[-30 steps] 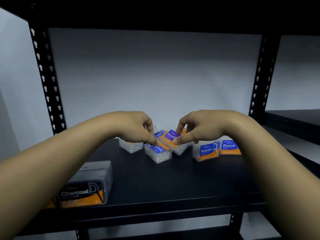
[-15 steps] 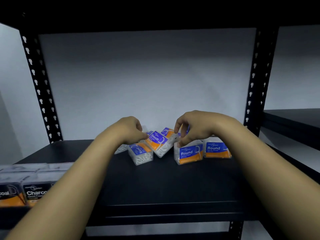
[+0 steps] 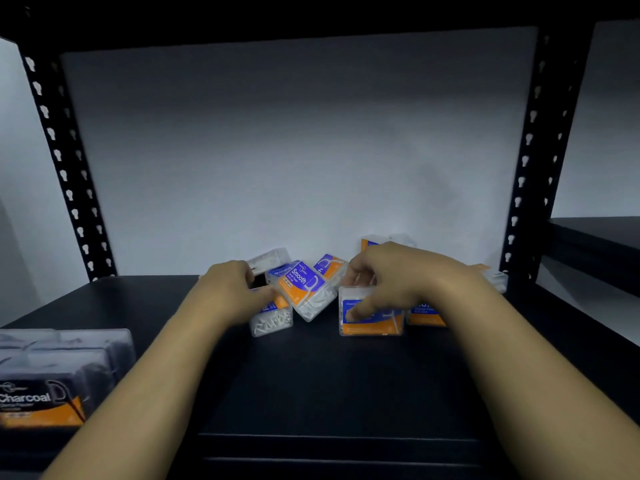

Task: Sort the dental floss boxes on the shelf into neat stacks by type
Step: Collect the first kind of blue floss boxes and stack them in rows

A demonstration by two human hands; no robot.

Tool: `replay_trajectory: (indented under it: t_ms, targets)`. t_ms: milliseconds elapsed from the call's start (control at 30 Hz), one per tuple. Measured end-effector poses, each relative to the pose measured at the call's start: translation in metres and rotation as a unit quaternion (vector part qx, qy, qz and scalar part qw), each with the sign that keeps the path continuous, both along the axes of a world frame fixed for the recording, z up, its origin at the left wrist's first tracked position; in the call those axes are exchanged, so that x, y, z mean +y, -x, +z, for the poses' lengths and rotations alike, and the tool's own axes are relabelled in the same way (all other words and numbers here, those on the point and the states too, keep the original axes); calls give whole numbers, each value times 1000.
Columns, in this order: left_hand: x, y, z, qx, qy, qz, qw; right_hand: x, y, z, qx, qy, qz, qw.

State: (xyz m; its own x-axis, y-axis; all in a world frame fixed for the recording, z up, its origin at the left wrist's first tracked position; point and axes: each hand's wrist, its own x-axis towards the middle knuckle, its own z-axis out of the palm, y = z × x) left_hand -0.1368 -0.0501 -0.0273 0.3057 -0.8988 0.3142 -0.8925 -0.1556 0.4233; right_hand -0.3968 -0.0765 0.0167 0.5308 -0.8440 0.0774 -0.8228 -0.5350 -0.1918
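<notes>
A tilted clear box (image 3: 304, 294) in the middle of the pile is showing "Smooth" in white on its blue label, and the box just behind it (image 3: 281, 271) is showing "Round". At the shelf's front left, a dark box (image 3: 41, 400) is reading "Charcoal"; smaller print is too blurred.

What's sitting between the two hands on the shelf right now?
In the head view, a tilted clear "Smooth" floss box with a blue-and-orange label lies between the left hand and the right hand, another box behind it.
</notes>
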Motion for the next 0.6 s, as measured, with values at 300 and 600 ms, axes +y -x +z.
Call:
replay_trajectory:
  t_ms: [300,600]
  targets:
    - [2,-3,1,-2,-96,73,993,-4,-1,-7,22,12,15,1000]
    - [9,3,7,46,-132,44,989,2,-2,-5,8,2,21,1000]
